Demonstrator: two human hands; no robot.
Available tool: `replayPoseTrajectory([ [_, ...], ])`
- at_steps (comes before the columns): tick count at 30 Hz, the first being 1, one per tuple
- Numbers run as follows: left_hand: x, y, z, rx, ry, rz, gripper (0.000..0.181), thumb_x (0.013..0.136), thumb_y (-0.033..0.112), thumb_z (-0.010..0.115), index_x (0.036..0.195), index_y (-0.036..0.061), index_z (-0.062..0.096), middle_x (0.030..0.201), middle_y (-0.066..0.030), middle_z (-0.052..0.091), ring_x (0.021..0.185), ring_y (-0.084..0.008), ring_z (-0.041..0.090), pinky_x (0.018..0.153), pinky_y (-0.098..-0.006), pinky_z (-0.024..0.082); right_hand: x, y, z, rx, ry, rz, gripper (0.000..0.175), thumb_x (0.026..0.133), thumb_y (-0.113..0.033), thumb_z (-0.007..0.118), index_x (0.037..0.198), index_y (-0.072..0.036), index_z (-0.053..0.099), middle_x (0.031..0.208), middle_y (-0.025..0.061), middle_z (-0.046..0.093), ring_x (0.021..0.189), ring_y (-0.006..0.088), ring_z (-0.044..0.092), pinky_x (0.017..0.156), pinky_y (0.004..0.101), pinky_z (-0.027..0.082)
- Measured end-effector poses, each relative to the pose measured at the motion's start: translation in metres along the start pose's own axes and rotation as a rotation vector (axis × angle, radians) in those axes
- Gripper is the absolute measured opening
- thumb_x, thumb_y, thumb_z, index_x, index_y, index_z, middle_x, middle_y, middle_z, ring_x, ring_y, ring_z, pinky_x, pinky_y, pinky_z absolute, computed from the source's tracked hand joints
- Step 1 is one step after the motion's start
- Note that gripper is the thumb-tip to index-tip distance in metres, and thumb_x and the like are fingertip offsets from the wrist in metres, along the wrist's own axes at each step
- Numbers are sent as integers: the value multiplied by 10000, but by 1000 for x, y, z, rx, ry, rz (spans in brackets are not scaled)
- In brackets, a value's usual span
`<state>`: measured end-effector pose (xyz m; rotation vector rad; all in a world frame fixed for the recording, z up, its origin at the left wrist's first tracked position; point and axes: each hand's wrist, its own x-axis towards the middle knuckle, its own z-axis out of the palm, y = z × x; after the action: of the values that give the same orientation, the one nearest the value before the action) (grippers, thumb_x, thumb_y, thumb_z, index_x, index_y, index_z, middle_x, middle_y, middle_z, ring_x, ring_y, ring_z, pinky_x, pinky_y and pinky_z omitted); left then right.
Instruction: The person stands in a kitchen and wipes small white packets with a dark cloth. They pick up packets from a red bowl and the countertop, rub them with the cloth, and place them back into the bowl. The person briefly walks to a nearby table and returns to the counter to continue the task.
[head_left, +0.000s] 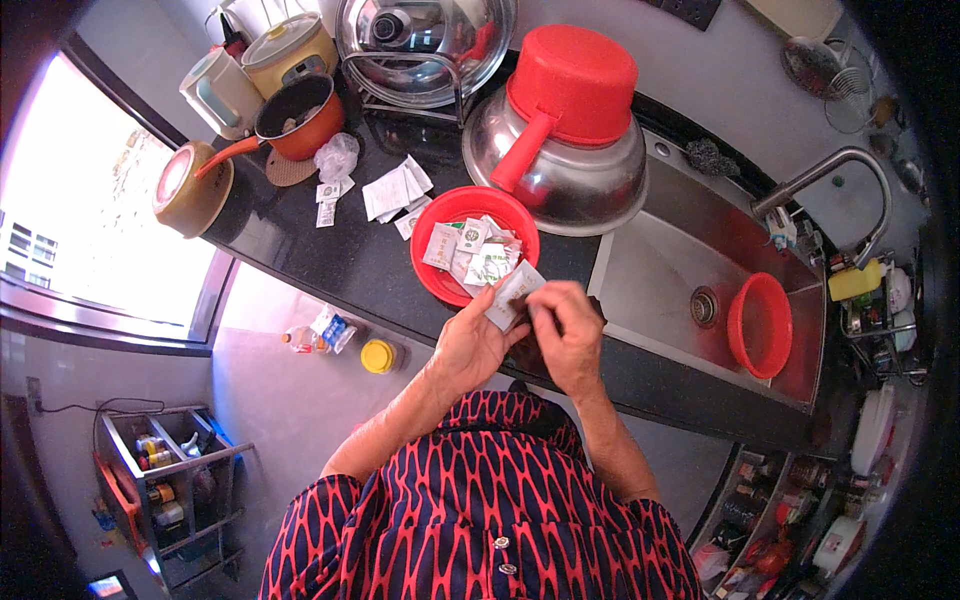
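My left hand (472, 337) holds a white paper sachet (516, 294) with printing on it, pinched by the thumb. Against the sachet's right edge are the bent fingers of my right hand (566, 330); whether they grip it I cannot tell. Just beyond sits a red plastic bowl (425, 277) with several small sachets (472, 236) inside. To its left on the dark counter lies a loose stack of white sachets (391, 192). Smaller packets (327, 202) lie farther left, beside a crumpled clear plastic bag (337, 156).
A red plastic dipper (574, 86) rests on an upturned steel basin (592, 191). On the right, the sink (667, 262) holds a red basin (759, 326) under a curved faucet (847, 161). An orange saucepan (315, 127) stands at the back left. A yellow-lidded jar (377, 356) is below the counter.
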<state>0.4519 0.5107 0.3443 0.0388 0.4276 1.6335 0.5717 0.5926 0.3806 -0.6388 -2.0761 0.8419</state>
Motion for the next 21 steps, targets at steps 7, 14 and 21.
replayPoseTrajectory([
  [7, 3, -1, 16, 54, 90, 31, 461, 1033, 315, 321, 1400, 40, 366, 1368, -92, 466, 1275, -223, 423, 1113, -364, 284, 1, 0, 17, -35, -77, -20, 213, 766, 45, 660, 968, -16, 639, 972, 120, 605, 841, 272, 637, 709, 332, 514],
  [14, 3, -4, 1, 73, 29, 36, 437, 1021, 294, 358, 1396, 71, 391, 1370, -75, 481, 1260, -206, 449, 1077, -379, 324, -5, 4, -4, 85, -314, -59, 187, 755, 83, 640, 918, -9, 642, 915, 117, 627, 820, 261, 644, 721, 328, 520],
  [21, 1, -5, 18, 105, 70, 50, 464, 1029, 351, 333, 1392, 69, 396, 1370, -69, 480, 1276, -205, 434, 1078, -393, 331, 13, 2, 6, 129, 60, 116, 154, 790, 64, 618, 926, -6, 599, 910, 126, 626, 820, 273, 651, 714, 334, 516],
])
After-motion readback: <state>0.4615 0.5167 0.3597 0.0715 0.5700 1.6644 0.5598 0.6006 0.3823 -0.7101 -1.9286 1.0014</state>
